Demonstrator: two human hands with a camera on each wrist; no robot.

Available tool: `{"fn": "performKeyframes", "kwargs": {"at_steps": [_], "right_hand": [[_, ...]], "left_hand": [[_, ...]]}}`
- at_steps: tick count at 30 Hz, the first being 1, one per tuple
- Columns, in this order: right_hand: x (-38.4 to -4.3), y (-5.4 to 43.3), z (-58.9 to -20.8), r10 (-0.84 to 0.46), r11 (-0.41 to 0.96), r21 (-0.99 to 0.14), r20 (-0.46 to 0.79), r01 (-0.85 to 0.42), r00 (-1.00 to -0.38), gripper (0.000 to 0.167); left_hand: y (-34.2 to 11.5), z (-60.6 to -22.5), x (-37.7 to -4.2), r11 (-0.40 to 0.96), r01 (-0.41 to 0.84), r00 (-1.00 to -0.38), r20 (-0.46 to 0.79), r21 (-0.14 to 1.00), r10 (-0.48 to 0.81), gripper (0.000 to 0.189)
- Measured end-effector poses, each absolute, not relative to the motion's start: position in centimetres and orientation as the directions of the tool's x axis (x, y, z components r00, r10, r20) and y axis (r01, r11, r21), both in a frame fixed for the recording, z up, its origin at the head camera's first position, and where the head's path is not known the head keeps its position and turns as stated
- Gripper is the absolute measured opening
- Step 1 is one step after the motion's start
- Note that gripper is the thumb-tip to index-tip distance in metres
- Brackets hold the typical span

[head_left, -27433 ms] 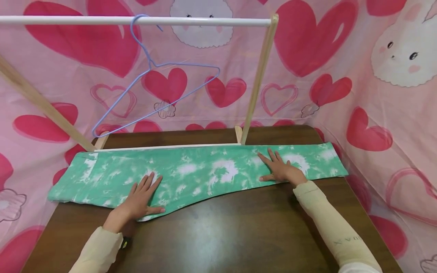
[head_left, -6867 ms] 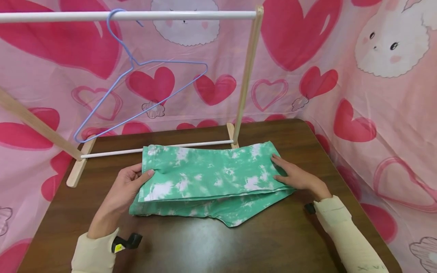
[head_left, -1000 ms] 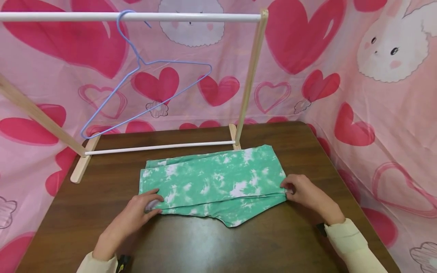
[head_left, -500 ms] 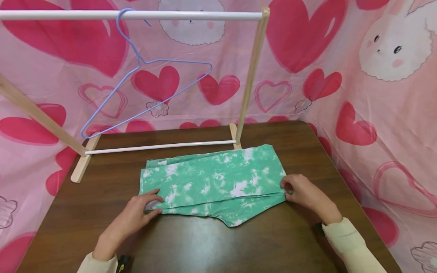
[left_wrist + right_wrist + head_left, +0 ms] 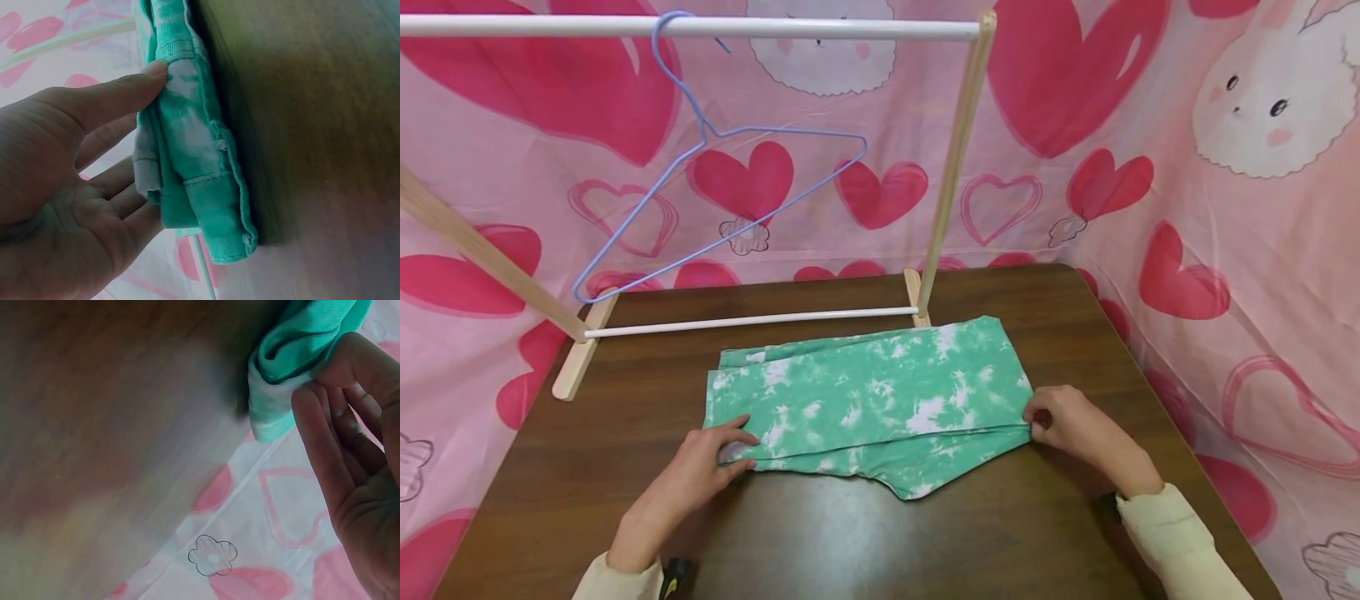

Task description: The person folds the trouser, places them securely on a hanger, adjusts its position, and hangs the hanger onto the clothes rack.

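Green-and-white tie-dye trousers (image 5: pixel 865 400) lie folded on the brown table (image 5: pixel 850 542), with the crotch corner jutting toward the front. At their left end, my left hand (image 5: pixel 707 454) touches the front corner, thumb on the edge and relaxed fingers spread on the cloth. In the left wrist view the stacked layers, a stitched waistband (image 5: pixel 212 212) among them, show beside the thumb. My right hand (image 5: pixel 1075 425) pinches the folded right end near the front. Up close in the right wrist view, thumb and forefinger meet at the rolled fold (image 5: pixel 275 394).
Behind the trousers stands a rack with wooden legs (image 5: pixel 955 167) and a white top rail (image 5: pixel 820 28). A blue wire hanger (image 5: pixel 700 150) hangs from that rail. A lower white bar (image 5: pixel 752 321) runs close behind the cloth. Pink heart-print fabric (image 5: pixel 1045 192) walls the back and sides.
The trousers went from a long strip under both flat hands to a shorter stack, its upper part laid down. In the last second my right hand shifted slightly right with the pinched edge.
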State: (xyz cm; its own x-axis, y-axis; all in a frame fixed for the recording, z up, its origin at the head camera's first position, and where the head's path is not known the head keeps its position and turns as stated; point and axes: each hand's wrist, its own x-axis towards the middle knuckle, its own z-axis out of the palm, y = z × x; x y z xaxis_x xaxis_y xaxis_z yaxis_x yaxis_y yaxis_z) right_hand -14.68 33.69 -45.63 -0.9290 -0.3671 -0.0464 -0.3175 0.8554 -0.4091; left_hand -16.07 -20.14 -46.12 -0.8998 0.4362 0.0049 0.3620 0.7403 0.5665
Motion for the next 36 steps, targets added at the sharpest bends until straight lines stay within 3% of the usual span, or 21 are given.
{"fn": "performKeyframes", "kwargs": {"at_steps": [10,16,19,22,27,32,36], "right_hand": [[-14.6,33.2,-45.6,-0.412,0.843,-0.438,-0.150,-0.313,-0.899,0.013],[-15.6,33.3,-43.7,-0.470,0.794,-0.517,-0.191,-0.319,-0.862,0.015],[-16.6,33.2,-43.2,-0.472,0.787,-0.507,-0.128,-0.351,-0.873,0.029],[-17.9,32.9,-43.2,-0.481,0.781,-0.492,-0.082,-0.384,-0.873,0.055],[-19.7,32.8,-44.3,-0.507,0.767,-0.540,-0.181,-0.345,-0.843,0.094],[-20.7,32.5,-45.7,-0.535,0.765,-0.559,-0.278,-0.319,-0.798,0.102],[-20.8,32.2,-45.9,-0.542,0.762,-0.563,-0.284,-0.320,-0.791,0.102]], "left_hand": [[-20.5,-45.7,-16.5,0.733,0.337,-0.884,-0.068,0.590,0.462,0.019],[-21.0,-45.8,-16.6,0.714,0.374,-0.876,-0.027,0.593,0.481,0.024],[-21.3,-45.8,-16.8,0.707,0.420,-0.863,0.008,0.568,0.506,0.042],[-21.5,-45.6,-17.4,0.723,0.431,-0.860,0.004,0.540,0.509,0.057],[-21.4,-45.7,-18.4,0.771,0.380,-0.869,-0.088,0.512,0.486,0.063],[-22.0,-45.2,-19.7,0.766,0.409,-0.856,-0.082,0.496,0.510,0.051],[-23.8,-42.9,-20.8,0.744,0.466,-0.855,0.025,0.479,0.518,0.038]]}}
